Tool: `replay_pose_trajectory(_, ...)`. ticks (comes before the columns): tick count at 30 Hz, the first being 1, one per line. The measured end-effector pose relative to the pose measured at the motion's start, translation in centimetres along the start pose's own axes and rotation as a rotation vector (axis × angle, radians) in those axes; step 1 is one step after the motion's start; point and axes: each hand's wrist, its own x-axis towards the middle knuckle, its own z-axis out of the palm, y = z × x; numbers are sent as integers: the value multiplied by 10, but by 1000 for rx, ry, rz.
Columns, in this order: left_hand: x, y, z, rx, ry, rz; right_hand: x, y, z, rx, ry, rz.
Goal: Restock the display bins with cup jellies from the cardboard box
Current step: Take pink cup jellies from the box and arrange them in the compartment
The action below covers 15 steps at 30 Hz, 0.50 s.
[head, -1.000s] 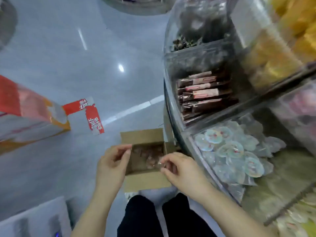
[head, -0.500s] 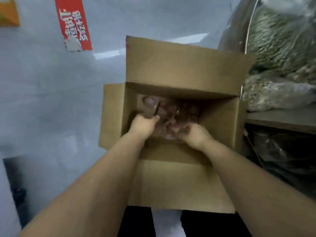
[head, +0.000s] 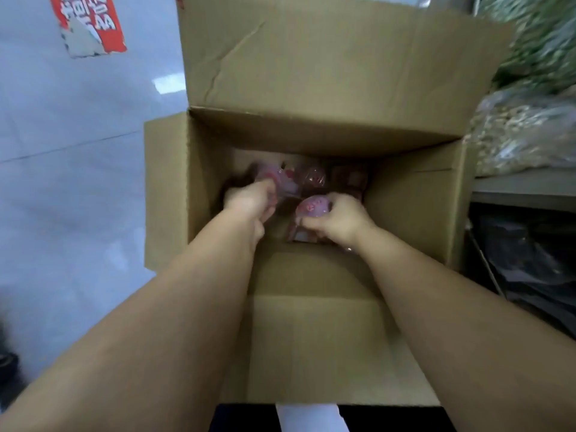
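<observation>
Head view: open cardboard box (head: 311, 338) on grey floor (head: 68, 182), flaps out. Both hands deep inside. Right hand (head: 338, 218) curled round a pink-lidded cup jelly (head: 313, 207); left hand (head: 251, 202) gripping another cup jelly (head: 280, 179), details blurred. More jellies (head: 330, 179) loose at box bottom. Torn red label (head: 90, 23) on floor, upper left. Bagged goods (head: 523, 135) on shelf, right.

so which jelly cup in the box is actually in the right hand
The pink-lidded cup jelly at the near right of the pile: the right hand curls round it, while the other jellies lie deeper by the left hand.
</observation>
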Motion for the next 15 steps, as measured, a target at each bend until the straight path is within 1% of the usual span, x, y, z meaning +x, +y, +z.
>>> replay_pose_trajectory(1, -24, 0, -5, -14, -43, -38, -22, -1, -7, 153, 4, 2)
replay_pose_trajectory(3, -76, 0, -22, -17, -139, -85, -73, -8, -21, 380, 25, -1)
replay_pose_trajectory(6, -171, 17, -45, -57, -330, -53, -164, -31, -48, 630, 92, -30)
replay_pose_trajectory(8, -241, 32, -59, -14, -403, 56, -231, -55, -77, 752, 129, -67)
replay_pose_trajectory(11, -347, 63, -76, 171, -417, 360, -337, -98, -134, 856, 211, -197)
replay_pose_trajectory(12, -382, 76, -80, 210, -433, 437, -372, -111, -154, 882, 237, -241)
replay_pose_trajectory(15, -479, 111, -79, 289, -554, 594, -465, -141, -213, 933, 323, -378)
